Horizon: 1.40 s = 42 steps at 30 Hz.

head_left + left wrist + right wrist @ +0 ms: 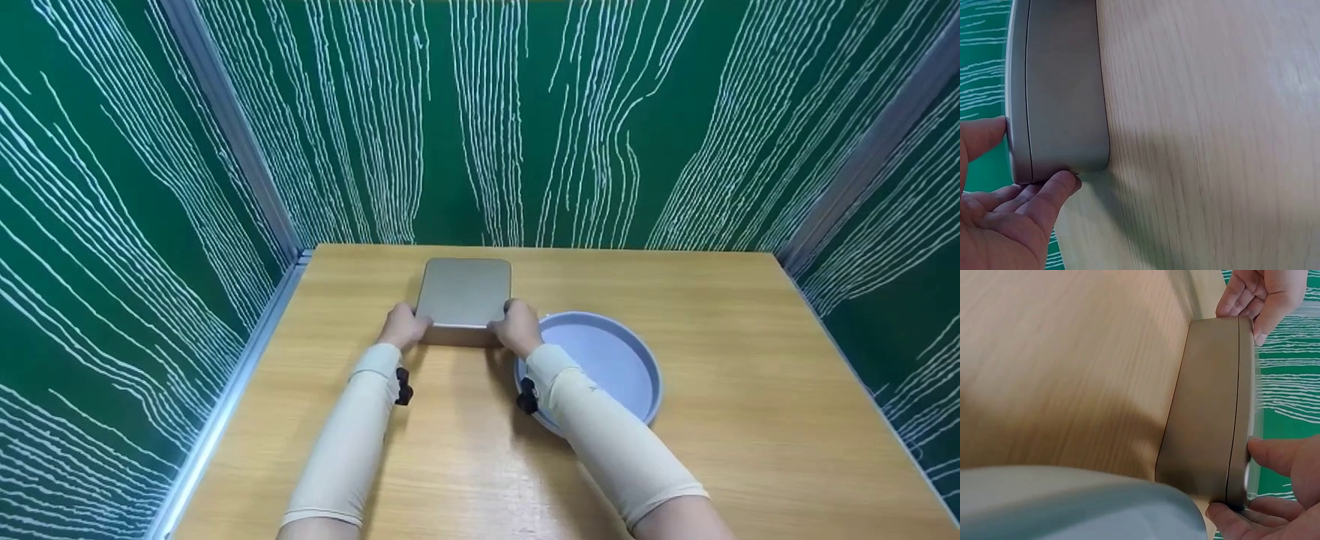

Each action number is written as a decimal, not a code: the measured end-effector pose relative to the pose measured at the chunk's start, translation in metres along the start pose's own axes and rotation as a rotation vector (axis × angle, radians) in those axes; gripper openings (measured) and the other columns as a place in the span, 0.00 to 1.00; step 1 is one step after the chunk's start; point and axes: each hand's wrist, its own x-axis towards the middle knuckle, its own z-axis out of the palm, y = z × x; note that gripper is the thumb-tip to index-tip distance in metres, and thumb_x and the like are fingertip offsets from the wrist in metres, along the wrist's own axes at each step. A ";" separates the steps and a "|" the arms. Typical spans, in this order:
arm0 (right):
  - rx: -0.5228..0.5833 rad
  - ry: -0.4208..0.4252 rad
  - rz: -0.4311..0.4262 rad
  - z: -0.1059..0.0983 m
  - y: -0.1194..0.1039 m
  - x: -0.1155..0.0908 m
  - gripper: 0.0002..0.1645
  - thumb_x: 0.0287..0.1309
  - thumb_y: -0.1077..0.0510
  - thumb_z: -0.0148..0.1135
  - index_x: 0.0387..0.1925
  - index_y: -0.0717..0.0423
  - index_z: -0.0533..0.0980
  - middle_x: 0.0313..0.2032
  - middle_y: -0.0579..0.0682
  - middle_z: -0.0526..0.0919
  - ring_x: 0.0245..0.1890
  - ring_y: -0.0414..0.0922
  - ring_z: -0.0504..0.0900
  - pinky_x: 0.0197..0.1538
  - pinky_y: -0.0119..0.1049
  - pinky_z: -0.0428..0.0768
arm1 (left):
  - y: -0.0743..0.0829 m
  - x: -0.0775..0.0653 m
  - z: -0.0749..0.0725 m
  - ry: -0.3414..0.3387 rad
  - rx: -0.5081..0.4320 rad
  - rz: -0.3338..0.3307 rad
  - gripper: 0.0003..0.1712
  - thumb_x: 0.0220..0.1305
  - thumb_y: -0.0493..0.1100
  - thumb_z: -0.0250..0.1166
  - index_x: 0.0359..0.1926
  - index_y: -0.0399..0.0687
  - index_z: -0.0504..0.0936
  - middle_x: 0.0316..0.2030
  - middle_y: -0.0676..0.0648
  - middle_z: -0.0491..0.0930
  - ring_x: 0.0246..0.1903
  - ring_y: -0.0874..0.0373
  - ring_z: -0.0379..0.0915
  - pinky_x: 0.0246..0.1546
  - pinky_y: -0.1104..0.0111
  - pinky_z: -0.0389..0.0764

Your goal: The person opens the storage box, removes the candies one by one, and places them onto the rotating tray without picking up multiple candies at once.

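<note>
A flat tan metal tin box [465,292] with rounded corners lies on the wooden table [360,285], its lid seam running along the side [1064,84]. My left hand [403,328] holds the near left corner, thumb at the lid's edge and fingers against the side. At the near right corner my right hand [517,328] grips the tin the same way, as the right wrist view shows with the thumb [1275,454] on the lid. The lid sits on the tin, so the inside is hidden.
A round pale blue-lavender tray [607,356] with a raised rim stands right of the tin, partly under my right forearm. Green panels with white wavy lines [487,112] enclose the table's back and sides, with metal posts [232,120] at the corners.
</note>
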 end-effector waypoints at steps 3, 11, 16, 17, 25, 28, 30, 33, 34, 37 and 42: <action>-0.011 -0.006 -0.025 0.020 0.026 0.025 0.23 0.59 0.59 0.75 0.51 0.69 0.82 0.48 0.65 0.89 0.50 0.59 0.88 0.59 0.53 0.87 | 0.017 -0.025 -0.007 -0.005 0.003 -0.017 0.21 0.73 0.40 0.61 0.56 0.26 0.83 0.60 0.29 0.85 0.61 0.40 0.81 0.63 0.50 0.83; 0.033 -0.001 -0.055 0.003 -0.002 -0.016 0.20 0.59 0.64 0.74 0.49 0.74 0.81 0.48 0.70 0.88 0.51 0.64 0.88 0.61 0.54 0.86 | 0.025 -0.047 -0.011 -0.007 0.001 -0.007 0.13 0.77 0.41 0.61 0.47 0.32 0.83 0.45 0.39 0.84 0.45 0.49 0.77 0.51 0.56 0.82; -0.006 0.054 -0.089 0.010 0.008 -0.016 0.16 0.58 0.60 0.76 0.42 0.67 0.83 0.42 0.64 0.90 0.43 0.57 0.88 0.54 0.53 0.86 | 0.022 -0.049 -0.014 -0.022 -0.002 0.006 0.19 0.75 0.40 0.62 0.57 0.28 0.83 0.58 0.32 0.85 0.57 0.44 0.81 0.61 0.53 0.83; -0.017 0.061 -0.098 0.014 0.013 -0.012 0.15 0.57 0.59 0.77 0.40 0.66 0.83 0.40 0.62 0.91 0.41 0.56 0.87 0.52 0.53 0.86 | 0.022 -0.050 -0.015 -0.025 -0.002 0.009 0.21 0.75 0.40 0.62 0.59 0.27 0.83 0.60 0.31 0.85 0.59 0.43 0.81 0.63 0.52 0.82; -0.015 0.054 -0.112 0.005 0.000 -0.036 0.12 0.57 0.61 0.78 0.36 0.66 0.83 0.36 0.62 0.90 0.37 0.54 0.86 0.47 0.54 0.87 | 0.016 -0.063 -0.016 -0.024 -0.004 0.035 0.23 0.73 0.41 0.61 0.59 0.26 0.83 0.59 0.30 0.86 0.59 0.42 0.82 0.64 0.51 0.82; 0.007 0.043 -0.109 -0.005 -0.014 -0.060 0.12 0.57 0.64 0.77 0.37 0.69 0.82 0.37 0.64 0.90 0.38 0.56 0.86 0.49 0.54 0.87 | 0.014 -0.071 -0.016 -0.030 -0.004 0.033 0.23 0.73 0.40 0.62 0.59 0.26 0.83 0.58 0.29 0.86 0.59 0.41 0.82 0.65 0.50 0.82; -0.005 0.049 -0.111 -0.006 -0.017 -0.068 0.13 0.57 0.64 0.78 0.38 0.70 0.83 0.37 0.64 0.89 0.38 0.56 0.85 0.51 0.53 0.86 | 0.012 -0.075 -0.016 -0.029 0.001 0.035 0.22 0.72 0.40 0.63 0.58 0.26 0.83 0.58 0.29 0.86 0.58 0.40 0.82 0.64 0.49 0.82; -0.005 0.051 -0.111 -0.005 -0.018 -0.076 0.15 0.58 0.64 0.78 0.42 0.71 0.83 0.40 0.65 0.90 0.42 0.57 0.87 0.54 0.53 0.87 | 0.010 -0.081 -0.018 -0.030 0.003 0.036 0.23 0.71 0.40 0.64 0.58 0.25 0.82 0.58 0.27 0.85 0.58 0.38 0.82 0.65 0.48 0.82; -0.001 0.051 -0.112 -0.004 -0.018 -0.078 0.15 0.58 0.64 0.78 0.43 0.71 0.84 0.41 0.65 0.90 0.43 0.57 0.87 0.55 0.53 0.87 | 0.010 -0.083 -0.019 -0.031 0.000 0.034 0.24 0.71 0.40 0.64 0.59 0.24 0.82 0.58 0.27 0.85 0.59 0.37 0.82 0.66 0.48 0.82; 0.007 0.050 -0.119 -0.002 -0.018 -0.083 0.16 0.57 0.64 0.78 0.42 0.72 0.84 0.41 0.66 0.90 0.42 0.59 0.87 0.55 0.54 0.87 | 0.009 -0.089 -0.020 -0.037 -0.010 0.032 0.24 0.72 0.40 0.65 0.60 0.23 0.81 0.59 0.26 0.84 0.60 0.36 0.82 0.67 0.47 0.81; 0.026 0.057 -0.161 0.005 -0.002 -0.077 0.15 0.55 0.61 0.80 0.38 0.68 0.84 0.35 0.62 0.90 0.36 0.55 0.85 0.49 0.53 0.87 | 0.009 -0.096 -0.021 -0.039 0.000 0.055 0.19 0.72 0.39 0.65 0.54 0.25 0.84 0.54 0.28 0.86 0.55 0.39 0.83 0.66 0.47 0.81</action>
